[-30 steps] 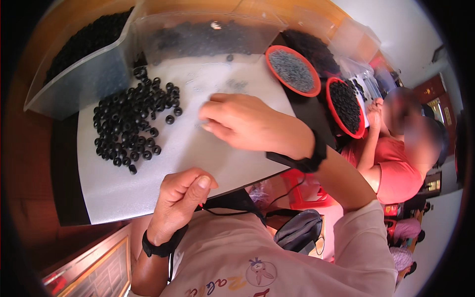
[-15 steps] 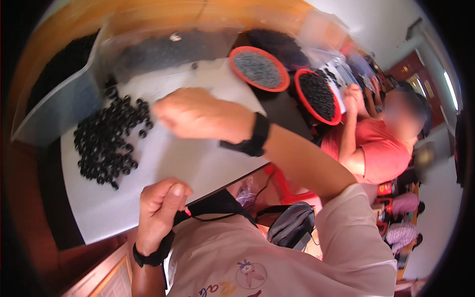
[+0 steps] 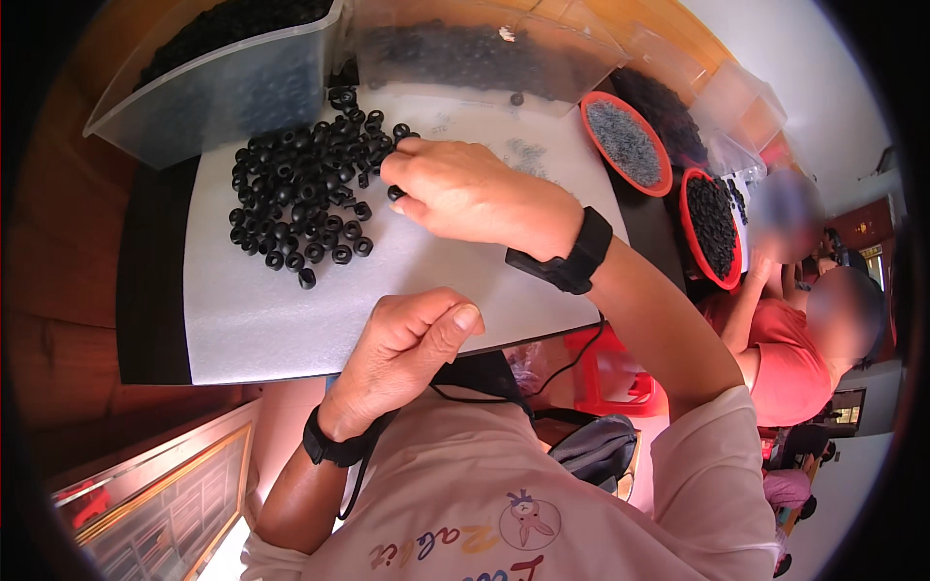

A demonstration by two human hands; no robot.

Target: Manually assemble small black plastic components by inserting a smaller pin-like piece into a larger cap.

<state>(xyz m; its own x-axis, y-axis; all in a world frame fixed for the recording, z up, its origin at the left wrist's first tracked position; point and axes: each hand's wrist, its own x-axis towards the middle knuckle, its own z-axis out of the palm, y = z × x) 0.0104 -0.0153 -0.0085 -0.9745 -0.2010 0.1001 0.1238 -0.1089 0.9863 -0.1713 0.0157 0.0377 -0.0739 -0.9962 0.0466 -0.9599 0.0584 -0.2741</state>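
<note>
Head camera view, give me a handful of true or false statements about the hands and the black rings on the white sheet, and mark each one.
1. The right hand is at the edge of the pile of black rings, fingertips pinching one ring. True.
2. The left hand is spread flat on the pile. False: it is curled closed at the near edge of the white sheet, away from the rings.
3. Both wrists wear a black band. True.
4. The two round red trays stand to the left of the pile. False: they stand to the right of the white sheet.
5. A clear bin holding black parts stands beyond the pile. True.
</note>
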